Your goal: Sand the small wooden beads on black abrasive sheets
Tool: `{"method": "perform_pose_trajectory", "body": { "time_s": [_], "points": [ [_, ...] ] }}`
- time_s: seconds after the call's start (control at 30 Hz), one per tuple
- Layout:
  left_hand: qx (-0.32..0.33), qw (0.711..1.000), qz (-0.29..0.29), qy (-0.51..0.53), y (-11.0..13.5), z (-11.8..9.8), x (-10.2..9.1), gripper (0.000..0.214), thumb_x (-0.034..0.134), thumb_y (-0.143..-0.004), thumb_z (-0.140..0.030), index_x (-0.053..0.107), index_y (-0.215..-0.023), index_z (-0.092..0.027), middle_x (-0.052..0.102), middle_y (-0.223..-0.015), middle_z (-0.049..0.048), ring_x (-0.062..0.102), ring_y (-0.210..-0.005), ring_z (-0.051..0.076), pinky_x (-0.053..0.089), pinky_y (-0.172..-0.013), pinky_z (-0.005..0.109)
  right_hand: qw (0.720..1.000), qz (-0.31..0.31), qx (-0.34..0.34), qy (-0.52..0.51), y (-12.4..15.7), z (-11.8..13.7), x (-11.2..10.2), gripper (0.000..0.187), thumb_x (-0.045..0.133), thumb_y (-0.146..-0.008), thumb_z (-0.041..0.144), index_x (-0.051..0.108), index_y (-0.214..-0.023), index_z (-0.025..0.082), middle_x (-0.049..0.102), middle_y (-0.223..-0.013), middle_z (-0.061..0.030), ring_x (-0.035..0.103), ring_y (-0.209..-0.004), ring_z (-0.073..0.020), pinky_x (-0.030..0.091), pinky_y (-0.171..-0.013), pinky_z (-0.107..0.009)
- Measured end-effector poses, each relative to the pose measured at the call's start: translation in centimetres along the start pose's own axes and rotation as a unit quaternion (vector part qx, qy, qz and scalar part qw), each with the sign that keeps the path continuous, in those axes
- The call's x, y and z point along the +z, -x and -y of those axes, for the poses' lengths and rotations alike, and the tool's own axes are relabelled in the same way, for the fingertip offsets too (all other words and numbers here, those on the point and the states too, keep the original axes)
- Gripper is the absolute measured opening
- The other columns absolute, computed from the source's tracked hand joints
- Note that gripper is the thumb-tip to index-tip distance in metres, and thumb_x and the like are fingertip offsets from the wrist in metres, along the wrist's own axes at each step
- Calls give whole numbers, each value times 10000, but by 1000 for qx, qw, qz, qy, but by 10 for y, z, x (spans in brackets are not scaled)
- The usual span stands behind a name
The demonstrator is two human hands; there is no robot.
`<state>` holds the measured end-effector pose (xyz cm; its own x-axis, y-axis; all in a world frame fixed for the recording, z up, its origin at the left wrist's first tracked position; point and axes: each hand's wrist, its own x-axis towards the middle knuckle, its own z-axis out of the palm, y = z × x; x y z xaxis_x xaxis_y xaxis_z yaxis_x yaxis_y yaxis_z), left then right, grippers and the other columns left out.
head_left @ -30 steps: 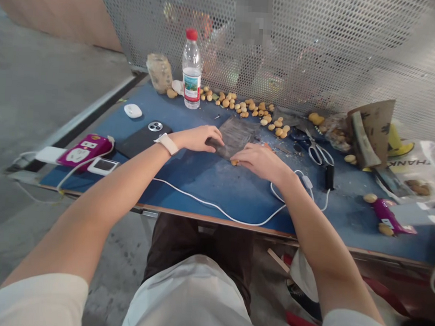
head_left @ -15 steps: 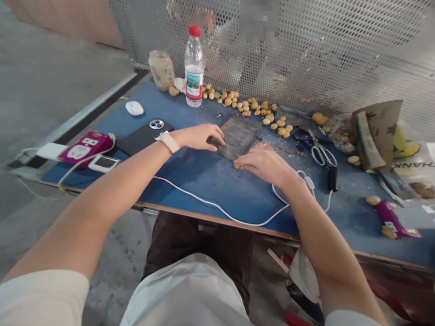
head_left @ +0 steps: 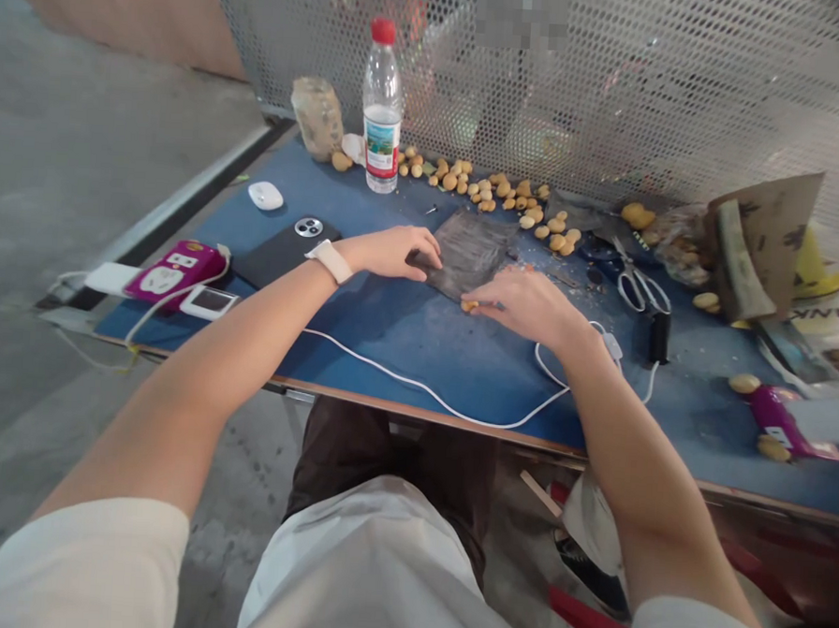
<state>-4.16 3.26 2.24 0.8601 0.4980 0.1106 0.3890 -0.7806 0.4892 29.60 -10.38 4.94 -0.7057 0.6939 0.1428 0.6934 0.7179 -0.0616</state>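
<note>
A thin, flat dark grey plastic sheet [head_left: 475, 249] lies on the blue tabletop between my two hands. My left hand [head_left: 396, 251], with a pale band at the wrist, has its thumb and curled fingers at the sheet's left edge, pinching it. Close to the sheet's near right corner, my right hand [head_left: 525, 303] is closed, palm down. A small tan fruit [head_left: 470, 306] shows at its fingertips. Behind the sheet, several round tan fruits [head_left: 492, 194] lie in a loose row along the mesh panel.
A water bottle [head_left: 382, 115] and a cloudy bag [head_left: 317, 119] stand at the back left. Left lie a phone [head_left: 272, 255], a white case [head_left: 265, 195] and a purple power strip [head_left: 182, 273]. Scissors [head_left: 636, 283] and cardboard [head_left: 768, 229] are right. A white cable [head_left: 402, 377] crosses the front.
The whole view has shifted slightly, so things appear a little more to the right. Both hands keep about the same places at the sheet, with the fruit still at my right fingertips.
</note>
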Motion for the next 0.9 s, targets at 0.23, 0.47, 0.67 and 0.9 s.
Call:
{"method": "perform_pose_trajectory", "body": {
  "time_s": [0.23,0.47,0.67,0.9],
  "points": [
    [2,1000,-6,9,0,-1,-2,401,892,-1090,-397,993,-1475,-339,833,-1705,101,801,-1510,334,609,-1389,506,998,-22,62,13,-38,20,10,344,726,-1255,216,1033,-1348,341,1018,-1321,-55,946,-1157,-330,634,-943,-423],
    [-11,1000,-6,7,1,-3,0,396,902,-1084,-401,992,-1460,-313,826,-1716,113,799,-1518,346,609,-1383,512,998,-16,66,-6,-14,-9,8,287,796,-1202,252,1031,-1342,336,1017,-1249,-59,933,-1130,-336,638,-957,-437],
    [-14,1000,-6,12,-2,-4,-1,385,906,-1065,-398,1001,-1428,-310,838,-1722,107,812,-1479,341,641,-1322,493,988,-21,150,31,-30,-20,12,259,793,-1186,304,999,-1334,254,980,-1261,-152,876,-1151,-396,605,-930,-482],
    [-11,1000,-4,5,-3,-6,0,355,883,-1081,-354,1010,-1408,-299,850,-1703,108,818,-1474,328,614,-1349,490,989,3,141,37,-13,-7,3,280,773,-1182,298,973,-1374,253,961,-1246,-148,856,-1204,-393,599,-954,-466]
  ]
}}
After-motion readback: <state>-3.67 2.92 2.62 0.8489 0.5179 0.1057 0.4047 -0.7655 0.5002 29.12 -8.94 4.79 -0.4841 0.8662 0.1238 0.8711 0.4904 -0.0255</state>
